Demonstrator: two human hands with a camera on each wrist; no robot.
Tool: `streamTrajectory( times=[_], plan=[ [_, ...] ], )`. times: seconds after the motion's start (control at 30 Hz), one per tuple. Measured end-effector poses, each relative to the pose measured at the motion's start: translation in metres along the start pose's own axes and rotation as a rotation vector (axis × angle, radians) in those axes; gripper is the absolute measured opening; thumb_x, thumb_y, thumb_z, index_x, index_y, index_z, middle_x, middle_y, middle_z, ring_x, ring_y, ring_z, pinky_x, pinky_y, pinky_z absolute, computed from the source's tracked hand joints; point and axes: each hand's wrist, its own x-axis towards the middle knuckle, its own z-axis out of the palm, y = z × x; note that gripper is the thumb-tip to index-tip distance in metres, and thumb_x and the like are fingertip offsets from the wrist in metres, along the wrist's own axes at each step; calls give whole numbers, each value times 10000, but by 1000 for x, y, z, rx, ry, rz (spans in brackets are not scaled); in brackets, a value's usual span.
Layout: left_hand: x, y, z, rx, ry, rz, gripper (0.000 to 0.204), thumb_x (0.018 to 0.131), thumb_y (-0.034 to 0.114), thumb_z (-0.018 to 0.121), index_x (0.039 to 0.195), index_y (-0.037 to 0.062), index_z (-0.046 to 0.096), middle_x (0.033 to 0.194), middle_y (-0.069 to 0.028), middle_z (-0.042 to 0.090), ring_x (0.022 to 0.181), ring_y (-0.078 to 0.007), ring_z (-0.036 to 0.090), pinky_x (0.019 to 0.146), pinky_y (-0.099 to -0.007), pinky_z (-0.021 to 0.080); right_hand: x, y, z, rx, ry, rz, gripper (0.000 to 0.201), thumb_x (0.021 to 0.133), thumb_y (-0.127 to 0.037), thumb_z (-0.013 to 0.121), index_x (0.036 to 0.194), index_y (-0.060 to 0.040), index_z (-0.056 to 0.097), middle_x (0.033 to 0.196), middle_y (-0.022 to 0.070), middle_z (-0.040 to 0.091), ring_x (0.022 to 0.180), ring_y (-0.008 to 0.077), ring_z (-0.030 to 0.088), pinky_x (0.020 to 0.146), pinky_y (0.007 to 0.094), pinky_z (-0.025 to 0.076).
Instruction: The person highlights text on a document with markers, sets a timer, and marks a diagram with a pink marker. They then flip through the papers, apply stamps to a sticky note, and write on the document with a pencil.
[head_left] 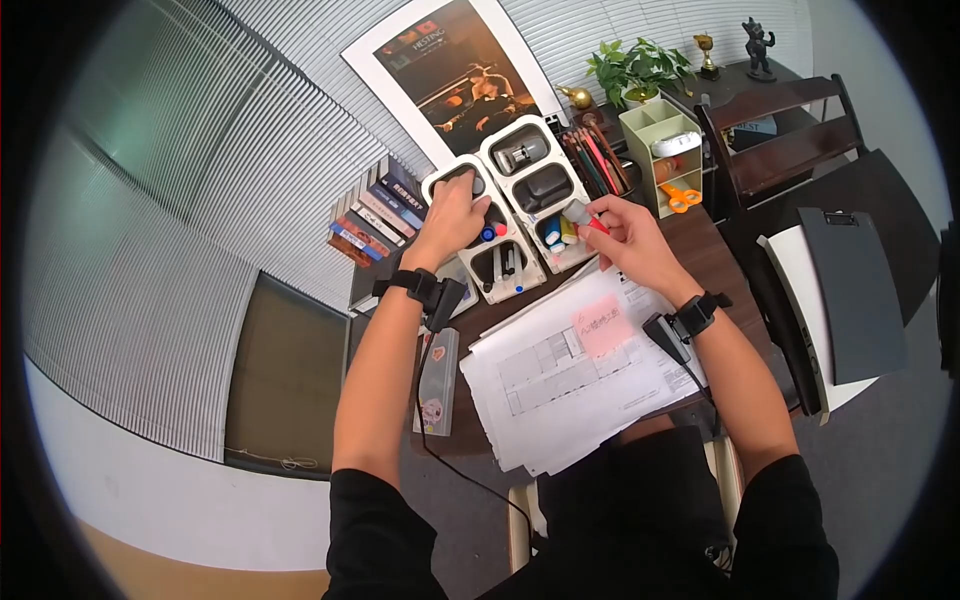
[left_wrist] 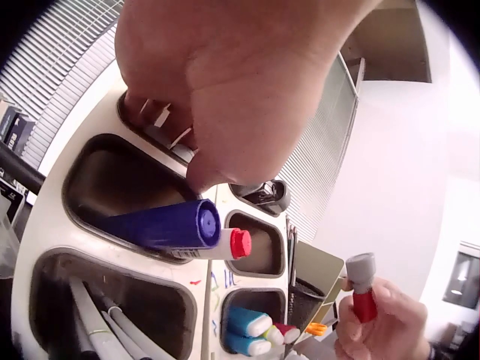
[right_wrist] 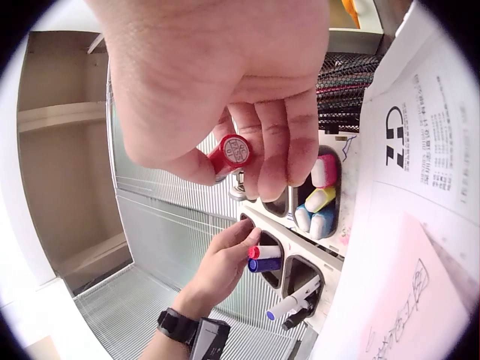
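My left hand reaches into the far compartment of the left white organizer, fingertips partly hidden below its rim; I cannot tell what they hold. Just beside that hand, a thick blue marker and a white marker with a red cap lean in the middle compartment. My right hand pinches a glue stick with a red body and grey cap, raised over the near end of the right organizer. Its red end with raised lettering faces the right wrist camera.
Highlighters and pens fill the near compartments. Behind stand a pencil holder and a green caddy with orange scissors. Books are at left. Printed sheets with a pink note lie in front.
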Motion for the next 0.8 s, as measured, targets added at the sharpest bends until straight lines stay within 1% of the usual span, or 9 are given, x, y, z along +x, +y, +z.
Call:
streamTrajectory(
  times=[0.1,0.17,0.23,0.3,0.33,0.47,0.63,0.77,0.8],
  plan=[
    [1,-2,2,12,-58,-19,446,903,174,684,1265,-62,575,1182,-298,633,1101,-465,564,959,-505,457,-2,-3,0,11,5,-2,240,939,-100,685,1123,34,607,792,52,691,625,56,605,511,235,498],
    [0,-1,-1,-60,-7,-29,404,899,181,696,1215,-56,617,1116,-290,661,1092,-462,578,946,-500,467,-2,-5,0,20,13,0,231,941,-96,682,1119,32,610,793,51,692,638,55,611,516,234,503],
    [-3,0,-1,-93,53,-38,343,867,140,725,1156,-33,665,1067,-266,687,1049,-452,613,917,-489,489,0,-2,-1,25,8,6,217,943,-97,680,1112,25,615,797,48,692,664,57,621,522,235,510],
    [-7,-2,0,-89,169,51,317,831,78,741,1131,-11,689,1064,-245,697,1008,-436,644,893,-480,508,0,-3,-1,13,7,9,209,946,-97,678,1107,21,618,798,46,692,667,56,620,523,235,511],
    [-9,-3,0,-31,222,105,353,802,34,760,1143,-22,690,1054,-232,711,929,-399,699,831,-401,543,-1,-3,-1,4,2,12,200,948,-97,676,1103,17,621,799,43,691,669,54,619,524,234,513],
    [-20,-6,3,-59,289,108,343,796,-8,751,1135,-9,699,1051,-215,714,906,-362,705,811,-377,548,0,-4,-2,6,-9,24,199,949,-114,684,1091,1,604,847,41,694,701,66,623,529,232,500],
    [-52,17,-22,-55,519,282,333,797,-64,722,1123,4,709,1022,-175,721,891,-307,701,813,-359,549,-1,-6,-3,-22,-8,35,212,946,-127,692,1090,2,605,818,38,692,624,67,616,522,224,494],
    [-97,40,-33,-179,452,223,349,789,-84,712,1128,-4,703,1021,-166,721,908,-289,703,835,-344,543,-3,-7,-1,-37,26,16,222,925,-119,699,1082,21,629,730,25,664,560,50,582,503,229,481],
    [-109,44,-34,-214,376,188,355,784,-88,712,1129,-6,702,1025,-164,722,908,-277,702,839,-333,539,-1,-3,-1,-30,26,-6,223,923,-118,702,1082,21,630,727,24,663,552,52,581,498,230,475]
  ],
)
